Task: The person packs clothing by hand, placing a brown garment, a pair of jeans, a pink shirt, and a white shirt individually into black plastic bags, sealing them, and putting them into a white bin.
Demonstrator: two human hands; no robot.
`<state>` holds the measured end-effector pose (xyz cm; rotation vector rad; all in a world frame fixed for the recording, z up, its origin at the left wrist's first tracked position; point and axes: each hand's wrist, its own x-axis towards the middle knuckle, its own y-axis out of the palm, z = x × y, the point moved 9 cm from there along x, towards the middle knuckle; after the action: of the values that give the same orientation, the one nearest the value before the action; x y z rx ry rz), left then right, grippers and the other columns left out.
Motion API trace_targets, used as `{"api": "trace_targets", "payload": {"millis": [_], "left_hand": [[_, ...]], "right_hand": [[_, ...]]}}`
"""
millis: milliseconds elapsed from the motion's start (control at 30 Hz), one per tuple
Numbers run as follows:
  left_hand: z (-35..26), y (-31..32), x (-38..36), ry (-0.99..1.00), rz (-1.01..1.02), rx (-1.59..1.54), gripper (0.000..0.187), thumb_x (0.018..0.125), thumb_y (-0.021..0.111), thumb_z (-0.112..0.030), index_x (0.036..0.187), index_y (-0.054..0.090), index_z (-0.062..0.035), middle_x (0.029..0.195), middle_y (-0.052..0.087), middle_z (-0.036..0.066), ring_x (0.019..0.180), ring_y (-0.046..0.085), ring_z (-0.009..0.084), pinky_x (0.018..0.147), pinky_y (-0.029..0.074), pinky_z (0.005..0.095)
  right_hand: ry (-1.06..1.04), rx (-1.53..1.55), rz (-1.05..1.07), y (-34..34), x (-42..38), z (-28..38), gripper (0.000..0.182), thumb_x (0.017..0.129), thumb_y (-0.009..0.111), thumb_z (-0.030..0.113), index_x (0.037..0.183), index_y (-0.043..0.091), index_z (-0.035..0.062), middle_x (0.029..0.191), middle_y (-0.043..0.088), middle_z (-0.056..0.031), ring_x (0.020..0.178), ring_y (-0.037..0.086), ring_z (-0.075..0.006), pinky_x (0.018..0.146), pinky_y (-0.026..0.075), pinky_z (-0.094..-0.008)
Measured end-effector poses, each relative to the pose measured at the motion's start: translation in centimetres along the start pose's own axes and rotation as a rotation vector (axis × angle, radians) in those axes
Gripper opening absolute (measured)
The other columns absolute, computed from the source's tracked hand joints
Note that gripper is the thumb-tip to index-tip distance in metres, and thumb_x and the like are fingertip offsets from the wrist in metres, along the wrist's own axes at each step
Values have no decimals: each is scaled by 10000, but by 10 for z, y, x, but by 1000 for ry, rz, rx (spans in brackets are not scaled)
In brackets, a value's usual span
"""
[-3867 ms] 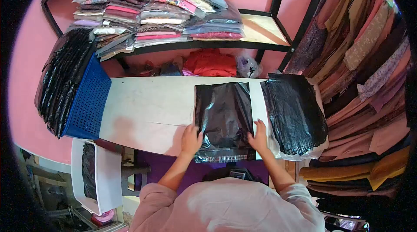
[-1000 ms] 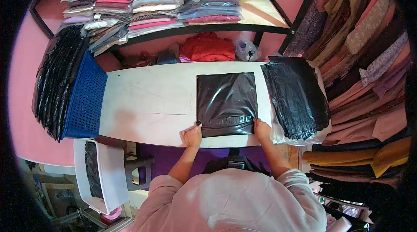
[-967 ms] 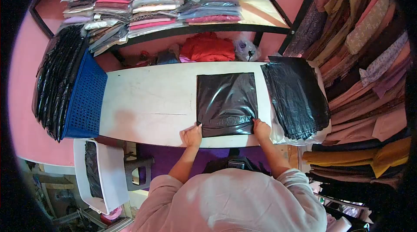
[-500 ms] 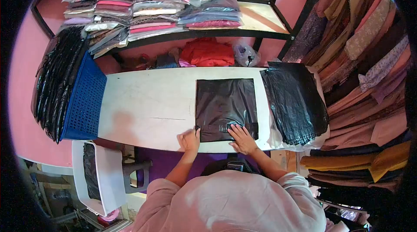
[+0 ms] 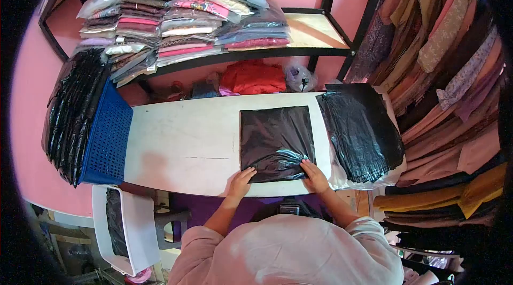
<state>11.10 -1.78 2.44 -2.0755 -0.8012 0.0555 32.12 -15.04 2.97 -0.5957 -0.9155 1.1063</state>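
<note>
A flat black plastic bag (image 5: 275, 134) lies on the white table (image 5: 176, 135), right of the middle and close to the near edge. The person's left hand (image 5: 240, 183) rests fingertips on its near left corner; the right hand (image 5: 316, 179) touches the near right part. Both hands look loosely curled; whether either pinches the plastic cannot be told.

Shiny creases fan out leftward from the right fingertips. Uneven pressure there could set those creases or drag the bag crooked, since thin, slick film likely wrinkles and slides easily. A strong pull toward the person could carry its near edge past the table's.

The bag's far edge faces the black-framed shelf (image 5: 246, 56), running left to right with its right end slightly farther. The outline is almost square; any long axis seems to run near to far, though the curved view leaves that uncertain.
</note>
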Motion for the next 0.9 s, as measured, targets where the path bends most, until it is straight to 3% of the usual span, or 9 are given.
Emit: {"api": "trace_targets", "payload": {"millis": [233,367,433,467,500,533,667,833,900], "left_hand": [[8,-29,7,-74,-177,-11,369,580,502,94,875,641,-80,904,633,96,931,567,263,839,401,358],[13,-51,19,-193,-278,-162,322,577,497,66,827,638,-82,818,629,123,817,577,289,808,397,382],[5,-72,30,-148,-356,-173,281,589,508,58,816,621,-63,802,628,113,812,579,296,822,387,399],[1,-90,36,-126,-448,-204,227,636,517,43,822,614,-44,785,622,113,783,582,270,795,401,377],[-5,-108,41,-104,-539,-235,173,684,525,29,827,606,-26,769,617,114,755,585,244,769,416,354],[-3,-122,47,-192,-610,-379,117,744,522,-18,833,597,-4,742,605,115,716,572,206,721,423,323],[-47,-186,76,-235,-842,-343,233,867,482,-173,836,569,42,636,555,122,601,512,147,588,411,286],[12,-148,95,-453,-713,-270,254,862,492,-209,825,562,32,623,560,137,604,531,187,602,413,322],[62,-95,83,-731,-483,-306,286,850,524,-236,815,574,43,726,601,123,720,555,167,680,419,337]], "right_hand": [[117,87,-34,-20,-6,-37,432,602,614,7,1029,561,35,1172,514,-120,1144,435,-300,982,339,-368],[23,264,-18,-38,9,-35,314,655,478,-66,932,587,31,1076,571,-145,1138,443,-302,980,328,-362],[154,362,-211,-74,33,-30,281,691,462,-72,925,583,26,1033,585,-173,1101,479,-304,944,355,-345],[49,312,-334,-98,49,-15,210,739,457,-58,895,575,16,904,609,-168,900,578,-292,777,437,-335],[262,289,-257,-113,61,-8,132,782,462,-22,862,559,14,741,582,-151,653,572,-278,589,431,-331],[60,235,-518,-146,75,19,86,817,447,10,828,533,11,619,510,-151,538,516,-249,505,385,-320],[181,178,-689,-191,125,51,171,871,446,103,745,451,-12,617,474,-224,569,486,-400,493,369,-394],[323,61,-559,-122,157,-14,250,874,466,204,737,483,-4,587,491,-237,596,507,-433,500,372,-465],[431,74,-376,-62,147,-62,233,857,493,236,849,509,4,708,547,-238,686,528,-428,601,421,-464]]}}
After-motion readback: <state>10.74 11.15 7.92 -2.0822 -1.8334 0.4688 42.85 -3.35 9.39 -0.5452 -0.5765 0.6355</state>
